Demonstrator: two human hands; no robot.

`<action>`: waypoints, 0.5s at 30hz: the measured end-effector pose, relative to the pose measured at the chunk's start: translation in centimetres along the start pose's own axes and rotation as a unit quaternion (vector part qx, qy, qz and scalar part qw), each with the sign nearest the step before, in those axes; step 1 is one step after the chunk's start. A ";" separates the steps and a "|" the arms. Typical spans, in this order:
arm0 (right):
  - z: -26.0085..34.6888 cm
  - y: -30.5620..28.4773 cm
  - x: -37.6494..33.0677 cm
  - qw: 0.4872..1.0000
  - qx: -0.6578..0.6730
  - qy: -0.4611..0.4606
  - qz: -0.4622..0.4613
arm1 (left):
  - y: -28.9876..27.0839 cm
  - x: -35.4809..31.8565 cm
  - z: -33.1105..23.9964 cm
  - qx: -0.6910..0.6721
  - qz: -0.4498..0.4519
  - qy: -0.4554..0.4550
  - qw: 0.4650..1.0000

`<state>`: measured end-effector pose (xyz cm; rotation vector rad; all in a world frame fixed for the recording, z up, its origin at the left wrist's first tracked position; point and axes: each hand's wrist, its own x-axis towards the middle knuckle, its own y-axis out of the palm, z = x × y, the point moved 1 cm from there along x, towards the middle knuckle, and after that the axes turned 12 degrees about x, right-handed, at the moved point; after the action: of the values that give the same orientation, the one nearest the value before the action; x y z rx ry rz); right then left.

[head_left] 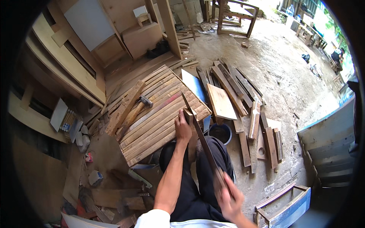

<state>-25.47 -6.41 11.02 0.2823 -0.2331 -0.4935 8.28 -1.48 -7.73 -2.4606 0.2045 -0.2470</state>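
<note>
My right hand (230, 197), a little smeared by motion, is closed round the handle of a handsaw at the lower right. The handsaw's long dark blade (205, 146) slants up and left, its tip over the slatted wooden bench (152, 133). At the bench's right edge my left hand (183, 129) grips a narrow piece of wood (192, 138). This wood runs down between my knees, and the blade lies against its upper end. A hammer (145, 101) rests on the bench beside a thick wooden beam (129, 100).
Loose planks (243, 91) lie in a heap on the ground to the right. A dark bucket (220, 133) stands by my right knee. A blue-sided wooden frame (285, 205) sits at the lower right, a wooden chair (237, 17) at the back. A person (337, 55) is far off.
</note>
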 end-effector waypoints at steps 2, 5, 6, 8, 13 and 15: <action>-3.0 1.6 6.6 0.997 -0.022 0.064 -0.026 | -0.1 0.4 -0.2 -0.023 -0.028 0.027 0.999; -4.1 3.2 10.8 0.998 0.011 0.056 -0.028 | -0.9 1.1 -0.9 -0.056 -0.036 0.022 0.998; -3.6 3.2 10.0 0.997 -0.008 0.069 -0.029 | -1.2 1.2 -1.3 -0.083 -0.020 0.004 0.996; -1.2 2.0 4.4 0.994 -0.020 0.101 -0.036 | -1.8 0.9 -1.9 -0.153 0.018 -0.049 0.987; 2.6 -0.7 -3.7 0.999 0.037 0.002 -0.007 | -2.3 -1.0 -3.5 -0.083 -0.022 -0.009 0.996; 0.4 0.6 2.2 1.000 0.006 -0.024 -0.004 | -2.4 -1.2 -3.6 0.136 -0.100 0.093 0.981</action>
<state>-23.43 -7.08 11.91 0.2832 -0.2825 -0.5074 6.52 -1.56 -3.58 -2.1857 -0.0002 -0.5560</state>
